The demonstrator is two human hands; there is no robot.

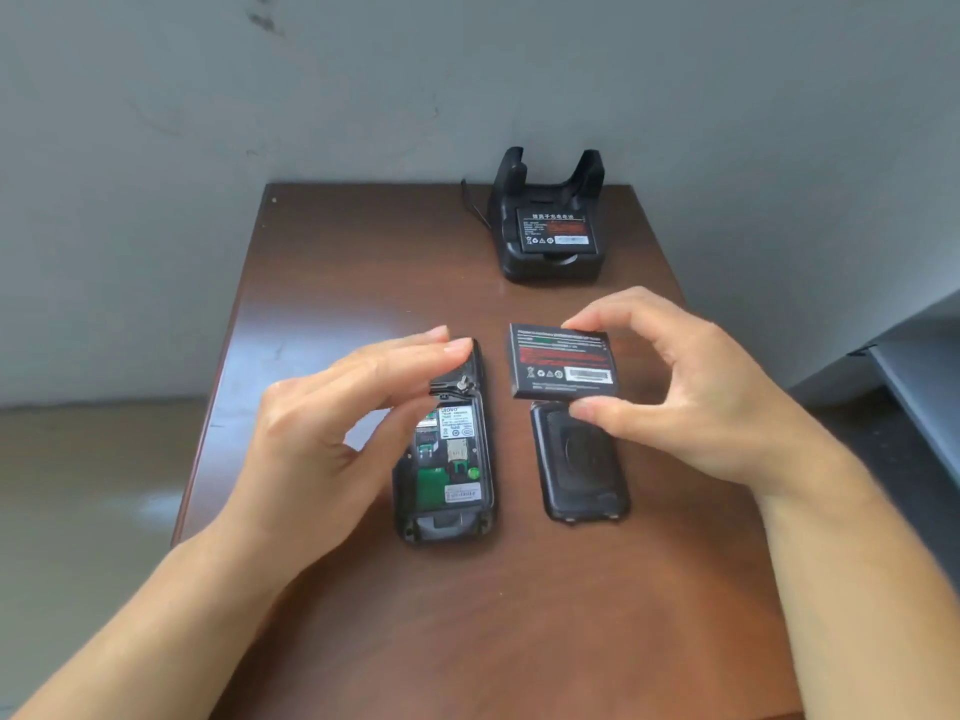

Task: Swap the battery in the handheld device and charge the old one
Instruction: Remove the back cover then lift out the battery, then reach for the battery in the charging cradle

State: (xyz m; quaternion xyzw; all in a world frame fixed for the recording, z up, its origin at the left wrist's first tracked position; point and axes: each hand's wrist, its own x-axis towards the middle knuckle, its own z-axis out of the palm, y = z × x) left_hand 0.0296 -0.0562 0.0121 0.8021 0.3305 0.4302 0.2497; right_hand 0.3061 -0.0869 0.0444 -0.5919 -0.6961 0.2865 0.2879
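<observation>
Your right hand [691, 392] pinches 1 battery [561, 362] between thumb and fingers, lifted above the detached back cover [579, 465] near the worktop [363, 641] centre. Your left hand [332, 433] hovers open and empty over the handheld device [449, 459], whose bay lies bare. A 2nd battery [557, 231] sits in the charging cradle [550, 220] at the far right edge. Fitting and closing look left. A label inside the bay reads roughly "UROVO"; other print is too small.

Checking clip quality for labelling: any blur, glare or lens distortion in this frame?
Head view: the left hand is motion-blurred at the fingers; the label on the battery in the right hand is smeared and unreadable; soft window glare on the table; wide-angle bending shows at the table edges; charging dock fairly sharp.
</observation>
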